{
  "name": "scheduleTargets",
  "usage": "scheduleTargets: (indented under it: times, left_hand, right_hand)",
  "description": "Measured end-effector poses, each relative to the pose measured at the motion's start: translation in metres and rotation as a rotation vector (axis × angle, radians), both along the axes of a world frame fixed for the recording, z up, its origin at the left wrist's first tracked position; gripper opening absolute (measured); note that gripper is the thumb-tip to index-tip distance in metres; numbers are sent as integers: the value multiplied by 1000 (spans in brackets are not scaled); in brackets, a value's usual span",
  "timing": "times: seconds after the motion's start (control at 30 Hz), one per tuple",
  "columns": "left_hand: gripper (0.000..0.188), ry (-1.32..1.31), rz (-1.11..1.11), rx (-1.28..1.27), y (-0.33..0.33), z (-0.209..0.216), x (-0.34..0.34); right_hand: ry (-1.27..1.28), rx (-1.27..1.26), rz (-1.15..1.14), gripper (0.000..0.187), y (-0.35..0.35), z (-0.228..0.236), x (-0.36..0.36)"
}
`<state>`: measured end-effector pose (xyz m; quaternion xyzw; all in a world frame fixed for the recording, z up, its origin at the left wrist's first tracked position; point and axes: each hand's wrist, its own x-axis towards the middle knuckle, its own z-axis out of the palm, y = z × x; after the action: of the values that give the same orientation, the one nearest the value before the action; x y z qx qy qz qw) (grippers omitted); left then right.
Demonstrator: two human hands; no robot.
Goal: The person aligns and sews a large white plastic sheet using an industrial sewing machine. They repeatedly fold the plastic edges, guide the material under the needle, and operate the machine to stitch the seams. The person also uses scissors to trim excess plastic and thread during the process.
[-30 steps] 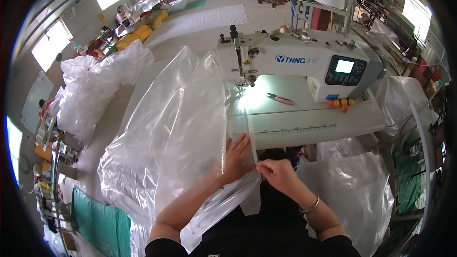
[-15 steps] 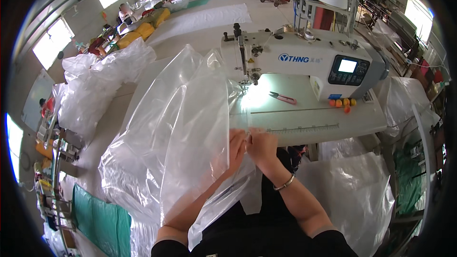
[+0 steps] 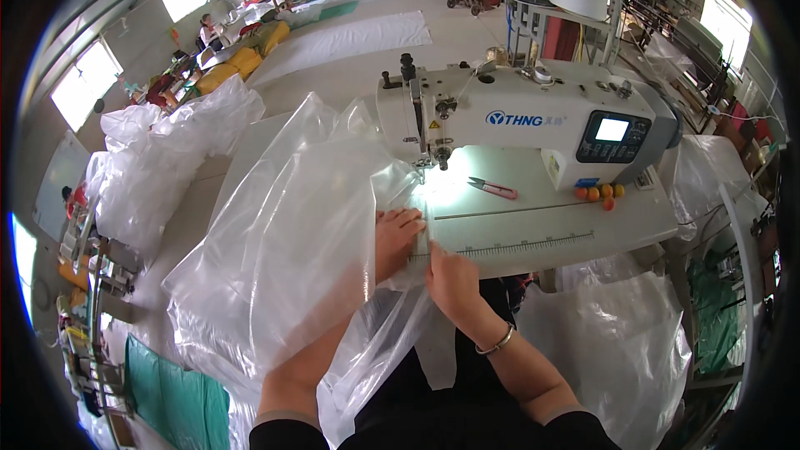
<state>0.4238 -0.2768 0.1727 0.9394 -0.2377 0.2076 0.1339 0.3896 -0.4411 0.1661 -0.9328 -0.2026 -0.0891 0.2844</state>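
Left hand lay flat beside translucent plastic sheeting; right hand pinched narrow strip before sewing machine; sewing looked part-done, strip's lower length seemingly unsewn.

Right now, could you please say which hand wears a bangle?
The right hand: a silvery bangle circles its wrist, while the left hand shows none, its wrist seen through translucent plastic sheeting.

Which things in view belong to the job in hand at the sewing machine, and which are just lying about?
Seemingly in use:
- clear plastic sheet
- left hand and right hand, both at the sheet
- sewing machine, light on

Seemingly just lying about:
- snips
- small orange and yellow balls
- green sheet
- yellow bundles
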Motion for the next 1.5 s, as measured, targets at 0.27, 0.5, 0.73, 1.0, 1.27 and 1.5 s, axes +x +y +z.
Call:
scheduleTargets:
  times: [0.27,0.5,0.73,1.0,1.27,1.5]
  left_hand:
    - [31,14,-33,41,7,13,34]
    - [28,-104,-64,27,9,9,41]
    - [25,-14,-64,-179,17,3,46]
    - [18,-77,-46,-215,16,-7,62]
    - [18,-92,-8,-237,12,-6,77]
    - [30,-22,85,-386,11,-16,45]
  right_hand:
    - [22,-38,103,24,17,-1,41]
    - [22,43,78,29,19,-6,46]
    - [0,78,61,28,18,-3,46]
    - [-47,-42,110,21,21,1,61]
    - [-13,-97,29,24,27,-2,75]
    - [55,-37,-14,29,27,-2,75]
